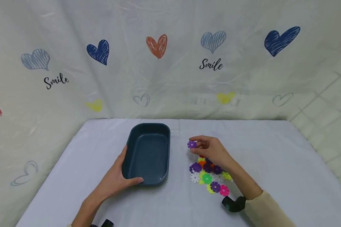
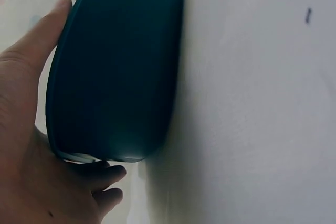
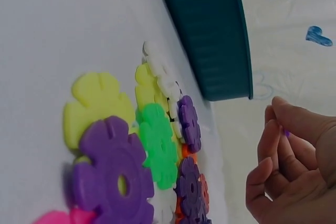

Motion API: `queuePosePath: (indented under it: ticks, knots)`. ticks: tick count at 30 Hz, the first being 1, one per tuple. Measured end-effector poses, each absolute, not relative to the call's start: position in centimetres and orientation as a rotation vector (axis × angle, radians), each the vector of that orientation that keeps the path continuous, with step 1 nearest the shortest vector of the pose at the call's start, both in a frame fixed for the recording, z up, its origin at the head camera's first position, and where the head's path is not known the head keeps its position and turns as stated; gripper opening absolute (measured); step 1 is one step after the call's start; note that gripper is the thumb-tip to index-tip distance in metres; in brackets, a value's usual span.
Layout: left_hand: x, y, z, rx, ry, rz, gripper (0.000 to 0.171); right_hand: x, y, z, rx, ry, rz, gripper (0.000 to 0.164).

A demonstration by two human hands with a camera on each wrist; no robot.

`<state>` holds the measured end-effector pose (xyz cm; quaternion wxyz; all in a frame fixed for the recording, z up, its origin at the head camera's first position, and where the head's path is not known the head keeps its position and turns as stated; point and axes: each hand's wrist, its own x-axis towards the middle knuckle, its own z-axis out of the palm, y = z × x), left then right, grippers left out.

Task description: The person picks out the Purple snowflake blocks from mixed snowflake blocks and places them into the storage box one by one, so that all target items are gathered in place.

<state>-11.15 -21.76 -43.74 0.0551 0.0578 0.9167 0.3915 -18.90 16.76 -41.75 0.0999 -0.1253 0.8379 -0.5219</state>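
A dark blue rectangular baking dish [image 1: 149,157] stands on the white-covered table, and no discs show inside it. My left hand [image 1: 113,181] grips its near left corner, thumb over the front rim and fingers along the left side. In the left wrist view, the dish [image 2: 115,66] shows its outer wall beside that hand [image 2: 26,145]. To the right of the dish, my right hand [image 1: 213,151] pinches a purple flower-shaped interlocking disc [image 1: 191,144] above the far end of a loose pile. In the right wrist view, the fingers [image 3: 302,121] hide most of that disc.
The pile on the table holds several flower-shaped discs, among them a green disc [image 1: 206,178], a pink disc [image 1: 224,190] and a white disc [image 1: 195,177]. A black wrist device [image 1: 233,204] sits by the right sleeve. Behind the table hangs a heart-printed sheet [image 1: 176,78].
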Motion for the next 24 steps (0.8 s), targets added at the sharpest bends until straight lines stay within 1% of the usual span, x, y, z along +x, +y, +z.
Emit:
queuePosePath:
  ticks: [8, 24]
  knots:
    - [-11.2, -21.4, -43.3, 0.203, 2.778, 1.238, 0.135, -18.9, 16.2, -41.3, -0.355, 2.483, -1.544, 0.039]
    - [-10.9, -21.5, -43.2, 0.165, 2.729, 1.271, 0.134, -18.4, 14.1, -40.2, -0.504, 2.526, -1.569, 0.037]
